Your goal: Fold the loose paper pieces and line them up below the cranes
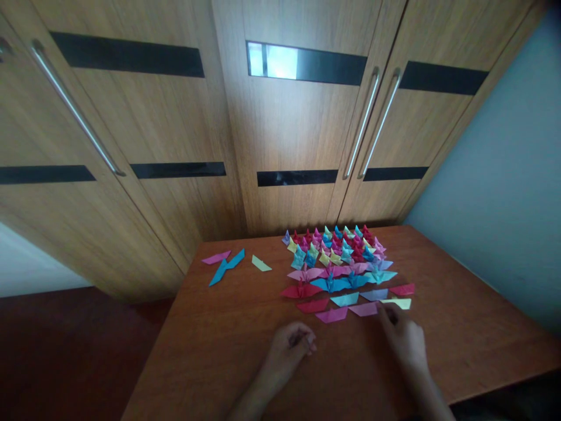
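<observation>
My right hand [402,333] is at the front rows of folded paper, its fingers closed at the right tip of a pink folded paper piece [363,309]. Just beyond those fingers lies a pale yellow folded piece [398,303]. My left hand [290,344] hovers over or rests on the table nearer to me, fingers curled in, with nothing visible in them. Ahead of it lie another pink folded piece [332,315] and a red one [312,306]. Further back, many colourful origami cranes [335,254] stand in close rows, including a red crane [301,290] with spread wings.
On the brown wooden table [210,339], a pink piece [216,258], two blue pieces [219,272] and a pale green piece [262,264] lie at the back left. A wooden wardrobe [298,128] with metal handles rises behind the table. A pale wall [504,175] flanks the right side.
</observation>
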`<state>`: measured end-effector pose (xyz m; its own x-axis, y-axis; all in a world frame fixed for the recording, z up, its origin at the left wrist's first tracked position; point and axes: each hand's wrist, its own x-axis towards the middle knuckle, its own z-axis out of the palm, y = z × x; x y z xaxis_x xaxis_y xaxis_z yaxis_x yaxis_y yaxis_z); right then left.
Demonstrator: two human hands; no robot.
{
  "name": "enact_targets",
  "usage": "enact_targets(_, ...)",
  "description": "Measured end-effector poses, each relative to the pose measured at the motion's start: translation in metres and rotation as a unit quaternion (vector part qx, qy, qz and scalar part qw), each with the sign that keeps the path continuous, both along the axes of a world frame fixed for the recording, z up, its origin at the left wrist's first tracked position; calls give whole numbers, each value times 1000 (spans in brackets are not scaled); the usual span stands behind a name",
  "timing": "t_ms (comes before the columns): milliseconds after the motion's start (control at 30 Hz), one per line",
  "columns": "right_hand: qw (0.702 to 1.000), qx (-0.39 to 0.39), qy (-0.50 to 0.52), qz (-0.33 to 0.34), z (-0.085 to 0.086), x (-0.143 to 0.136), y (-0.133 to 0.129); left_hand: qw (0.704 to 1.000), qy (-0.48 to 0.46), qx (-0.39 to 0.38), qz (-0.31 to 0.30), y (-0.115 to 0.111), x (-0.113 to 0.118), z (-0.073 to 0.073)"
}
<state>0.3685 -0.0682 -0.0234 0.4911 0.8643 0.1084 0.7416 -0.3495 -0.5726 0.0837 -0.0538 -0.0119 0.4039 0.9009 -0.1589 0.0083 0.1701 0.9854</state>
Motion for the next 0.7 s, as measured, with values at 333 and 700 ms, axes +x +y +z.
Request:
enact_targets(333,954,57,121,267,5,-154,-9,972,174,128,97,24,-54,11)
enact_targets(700,936,36,116,331,-4,-180,-14,731,556,281,278,94,-173,8)
